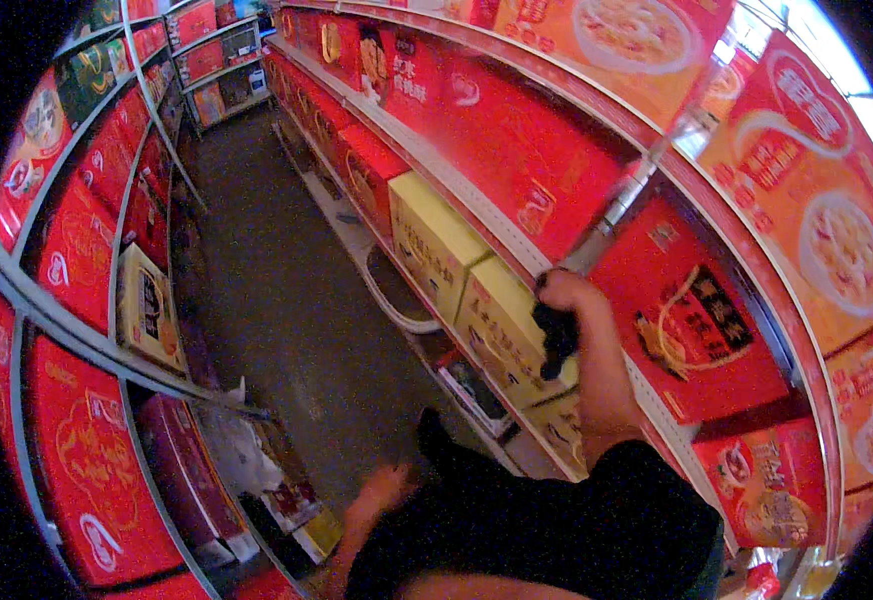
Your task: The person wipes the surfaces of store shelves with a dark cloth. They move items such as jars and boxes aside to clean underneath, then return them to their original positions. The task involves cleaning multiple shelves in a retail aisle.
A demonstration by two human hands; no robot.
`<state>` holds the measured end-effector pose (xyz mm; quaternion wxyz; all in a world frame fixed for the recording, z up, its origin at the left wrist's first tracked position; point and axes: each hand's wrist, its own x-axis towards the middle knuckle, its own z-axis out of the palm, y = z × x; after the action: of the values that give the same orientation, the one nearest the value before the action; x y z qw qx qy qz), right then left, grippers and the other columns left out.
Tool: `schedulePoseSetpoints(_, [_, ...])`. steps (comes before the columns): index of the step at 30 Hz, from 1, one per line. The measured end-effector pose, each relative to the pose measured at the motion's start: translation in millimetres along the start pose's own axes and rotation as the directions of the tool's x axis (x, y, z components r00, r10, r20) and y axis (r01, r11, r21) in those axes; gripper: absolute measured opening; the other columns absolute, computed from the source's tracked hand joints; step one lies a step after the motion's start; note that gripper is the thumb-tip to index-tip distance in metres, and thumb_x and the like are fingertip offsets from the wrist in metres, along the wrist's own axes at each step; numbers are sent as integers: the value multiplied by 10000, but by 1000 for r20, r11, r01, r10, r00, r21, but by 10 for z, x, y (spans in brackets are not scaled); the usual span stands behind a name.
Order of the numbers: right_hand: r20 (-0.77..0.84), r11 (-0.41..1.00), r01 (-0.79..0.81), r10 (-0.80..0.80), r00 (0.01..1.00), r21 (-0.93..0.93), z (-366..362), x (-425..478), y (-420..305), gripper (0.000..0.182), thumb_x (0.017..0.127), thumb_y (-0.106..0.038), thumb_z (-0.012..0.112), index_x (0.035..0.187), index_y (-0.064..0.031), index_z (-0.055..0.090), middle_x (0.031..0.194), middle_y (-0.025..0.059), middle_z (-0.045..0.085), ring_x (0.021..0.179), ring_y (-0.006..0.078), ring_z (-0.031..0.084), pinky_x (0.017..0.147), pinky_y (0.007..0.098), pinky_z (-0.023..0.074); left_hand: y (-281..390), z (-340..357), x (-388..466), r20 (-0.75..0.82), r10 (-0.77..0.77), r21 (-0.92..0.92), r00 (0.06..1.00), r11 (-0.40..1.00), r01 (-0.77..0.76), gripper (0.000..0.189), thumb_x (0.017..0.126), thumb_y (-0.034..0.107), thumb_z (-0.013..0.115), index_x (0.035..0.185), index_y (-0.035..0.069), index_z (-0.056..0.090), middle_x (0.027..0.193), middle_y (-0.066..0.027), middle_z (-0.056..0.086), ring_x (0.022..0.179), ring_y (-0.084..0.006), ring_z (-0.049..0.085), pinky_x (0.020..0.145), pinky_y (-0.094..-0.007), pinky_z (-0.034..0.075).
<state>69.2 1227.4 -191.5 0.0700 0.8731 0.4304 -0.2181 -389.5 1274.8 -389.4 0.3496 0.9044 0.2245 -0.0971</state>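
Note:
My right hand (582, 300) is raised to the shelving on the right, with its fingers closed around a black object (558, 341), whose exact kind is unclear. A grey metal bar (616, 206) runs up from just beyond that hand; whether it joins the black object cannot be told. Yellow cartons (436, 240) stand on the lower shelf beside and below my right hand. Behind it, a red gift box (706, 315) sits on the shelf above. My left hand (387, 487) hangs low over the aisle, blurred and dim, with nothing visible in it.
Shelves of red boxes (83, 247) line the left side, with a grey shelf rail (61, 307) jutting near me. The dark aisle floor (279, 262) leads to another shelf unit (219, 60). Orange cartons (841, 225) are stacked high at right. A black shoe (432, 435) shows below.

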Motion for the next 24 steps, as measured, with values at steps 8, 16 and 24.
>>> schedulePoseSetpoints(8, [-171,972,-135,169,971,195,-47,-67,-252,396,832,-269,530,1023,76,562,1008,284,608,954,407,596,848,458,481,-411,-1237,771,114,-292,-24,950,955,297,457,849,257,588,1239,38,495,1079,-261,596,966,-436,580,854,-478,465])
schedulePoseSetpoints(16, [-117,968,-122,150,982,220,-780,1217,-1201,413,809,-195,494,1069,119,556,1102,329,566,1020,423,580,888,464,471,-422,-2070,1958,-241,179,114,954,981,-156,479,828,234,622,1244,42,484,1118,-229,565,1017,-404,551,857,-470,464])
schedulePoseSetpoints(24, [-398,995,-4,-37,916,-101,-616,3441,-1426,374,777,-115,490,1052,126,567,1133,351,541,1039,469,559,921,482,450,-898,-2467,2405,192,122,95,974,985,-142,501,830,250,627,1269,78,458,1109,-225,575,1019,-406,549,868,-474,459])
